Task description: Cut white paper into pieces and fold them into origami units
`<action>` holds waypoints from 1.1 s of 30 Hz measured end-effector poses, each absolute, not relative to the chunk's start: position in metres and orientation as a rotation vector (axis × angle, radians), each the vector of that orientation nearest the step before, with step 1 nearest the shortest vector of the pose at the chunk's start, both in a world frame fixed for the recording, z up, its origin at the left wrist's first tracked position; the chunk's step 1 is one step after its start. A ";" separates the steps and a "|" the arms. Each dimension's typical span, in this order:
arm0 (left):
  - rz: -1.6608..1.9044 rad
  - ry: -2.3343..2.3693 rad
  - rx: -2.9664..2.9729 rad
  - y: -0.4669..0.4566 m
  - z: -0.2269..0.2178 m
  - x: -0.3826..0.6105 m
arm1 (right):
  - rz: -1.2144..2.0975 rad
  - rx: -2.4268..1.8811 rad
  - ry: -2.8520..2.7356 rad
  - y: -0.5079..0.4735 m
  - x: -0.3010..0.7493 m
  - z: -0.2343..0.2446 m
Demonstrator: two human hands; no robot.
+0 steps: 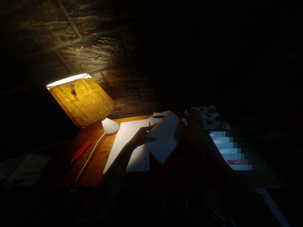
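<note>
My left hand [143, 137] grips a sheet of white paper [163, 135] by its left edge, thumb across the near face. The sheet is tilted up above the table. To its right my right hand [195, 124] is raised in deep shadow, close to a heap of crumpled paper [213, 117]. Small pale bits [184, 121] show by its fingers, but the dark hides whether it holds them. Under my left hand lies a larger white sheet [132, 135]. Behind the held sheet rests a small stack of paper [155, 119] with a dark slim object [157, 117] on it.
A lit lamp with a printed shade [82, 101] stands on the wooden table [94, 164] at the left, its white cord [88, 162] running to the front edge. Nearby lies a red-handled tool [81, 152]. A glowing screen [230, 151], partly blurred, sits at the right.
</note>
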State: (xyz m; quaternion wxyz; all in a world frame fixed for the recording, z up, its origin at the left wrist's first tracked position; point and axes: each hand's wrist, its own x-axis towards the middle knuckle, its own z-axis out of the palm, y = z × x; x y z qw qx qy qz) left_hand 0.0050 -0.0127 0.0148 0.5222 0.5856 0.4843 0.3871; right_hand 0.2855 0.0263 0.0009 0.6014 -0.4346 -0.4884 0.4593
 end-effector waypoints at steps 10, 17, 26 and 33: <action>0.730 1.113 1.770 -0.019 0.030 0.011 | 1.275 -0.975 -1.452 0.015 0.292 0.023; 1.064 1.210 1.445 -0.009 0.019 0.002 | 1.357 -1.147 -1.190 0.006 0.282 0.023; 1.273 1.124 0.986 -0.006 0.012 0.007 | 1.354 -1.173 -1.221 0.002 0.282 0.027; 1.331 1.083 0.913 -0.009 0.009 0.014 | 1.369 -1.060 -1.094 -0.001 0.283 0.027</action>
